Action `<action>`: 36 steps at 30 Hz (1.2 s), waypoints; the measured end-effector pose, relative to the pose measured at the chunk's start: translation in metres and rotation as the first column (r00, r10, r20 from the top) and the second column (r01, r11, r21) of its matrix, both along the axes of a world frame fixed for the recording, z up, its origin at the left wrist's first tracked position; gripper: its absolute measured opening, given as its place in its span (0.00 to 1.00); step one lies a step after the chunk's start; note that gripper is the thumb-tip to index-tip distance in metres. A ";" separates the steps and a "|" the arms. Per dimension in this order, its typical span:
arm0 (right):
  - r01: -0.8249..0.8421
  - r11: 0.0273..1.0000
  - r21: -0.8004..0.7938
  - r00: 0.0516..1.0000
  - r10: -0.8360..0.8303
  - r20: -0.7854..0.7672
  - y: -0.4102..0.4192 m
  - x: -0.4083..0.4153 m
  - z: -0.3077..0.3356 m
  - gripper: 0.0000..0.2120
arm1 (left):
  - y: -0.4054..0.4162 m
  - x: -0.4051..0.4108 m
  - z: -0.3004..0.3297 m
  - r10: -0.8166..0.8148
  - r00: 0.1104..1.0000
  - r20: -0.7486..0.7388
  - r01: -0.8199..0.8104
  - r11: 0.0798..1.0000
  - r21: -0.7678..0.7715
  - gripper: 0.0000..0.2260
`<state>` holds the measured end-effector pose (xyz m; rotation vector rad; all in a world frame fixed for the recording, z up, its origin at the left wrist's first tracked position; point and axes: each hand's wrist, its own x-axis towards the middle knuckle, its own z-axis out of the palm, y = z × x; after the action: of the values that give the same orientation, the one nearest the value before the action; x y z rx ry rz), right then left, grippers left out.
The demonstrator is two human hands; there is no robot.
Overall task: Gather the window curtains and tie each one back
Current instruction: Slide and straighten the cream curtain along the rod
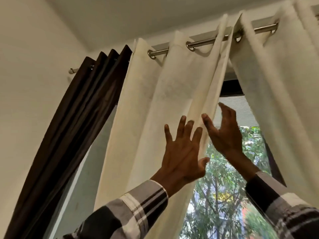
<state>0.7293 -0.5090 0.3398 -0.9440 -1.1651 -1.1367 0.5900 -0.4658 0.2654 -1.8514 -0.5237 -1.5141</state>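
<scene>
Landmark: curtain rod (203, 43), metal, running along the top of the window (222, 195); no containers in view.

Left cream curtain (155, 109) hangs from the rod by metal eyelets, spread in loose folds below it; right cream curtain (279, 83) hangs from the rod's right portion; the two are parted below the rod, leaving a gap that shows a dark window frame, a pale blind (241, 111) and green trees outside.

Dark brown curtain (76, 118) bunched in tight pleats at the rod's left end, falling slantwise to the lower left.

Left hand (181, 157) raised below the rod, fingers spread apart, in front of the left cream curtain's inner edge; contact with the cloth cannot be judged; nothing clamped.

Right hand (222, 133) raised just beside it, in the gap, fingers apart and curled, fingertips at the curtain's inner fold; not closed on the cloth.

Both forearms in checked sleeves (138, 209).

Room: plain pale wall (31, 75) left of the rod's end; pale ceiling above the rod.
</scene>
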 end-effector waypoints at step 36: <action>-0.268 0.943 -0.195 0.937 0.302 0.173 0.478 -0.330 0.140 0.39 | 0.428 -0.318 0.071 0.409 0.913 -0.005 -0.407 0.910 0.073 0.32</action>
<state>0.3989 -0.0312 0.4794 -0.7650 -1.5299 -0.9215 0.2715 -0.0377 0.3364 -1.5781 -0.7839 -1.2136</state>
